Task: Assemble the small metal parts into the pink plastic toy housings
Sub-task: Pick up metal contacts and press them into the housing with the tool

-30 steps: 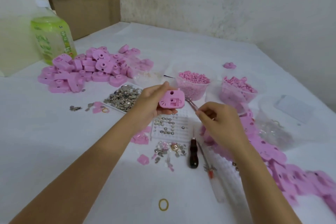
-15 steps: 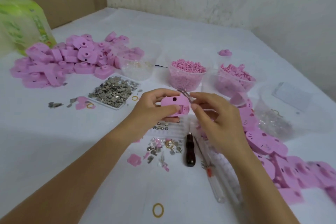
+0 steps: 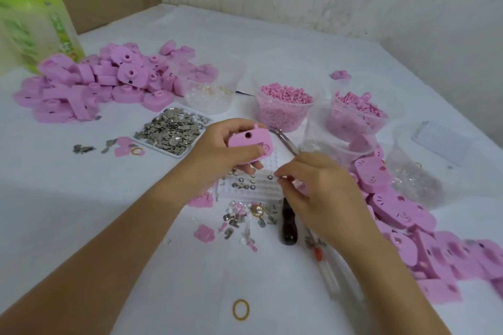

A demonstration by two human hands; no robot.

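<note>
Two bare hands work close together near the middle of the head camera's frame, above a white-covered table [image 3: 81, 198]. The left hand [image 3: 226, 149] grips one pink housing [image 3: 245, 143], with the thumb across its near face and the fingers curled round its far edge; a small round hole shows in the upturned side. The right hand [image 3: 321, 193], at 4 o'clock from the housing, has its thumb and forefinger pinched together. It holds metal tweezers [image 3: 283, 140] that stick out toward 11 o'clock, their far end just beside the housing.

Under both hands lies a white dimpled tray [image 3: 261, 185] with a few small metal rings in it. At 10 o'clock from the left hand sits a flat tray of metal parts [image 3: 174, 130], and farther the same way a heap of pink housings [image 3: 95, 81]. At 1 o'clock stand cups of pink pellets [image 3: 284, 106]. A row of pink housings [image 3: 402, 207] trails off toward 4 o'clock. A dark-handled tool [image 3: 290, 226] lies at 6 o'clock from the dimpled tray, and a yellow rubber band [image 3: 241, 309] lies farther that way.
</note>
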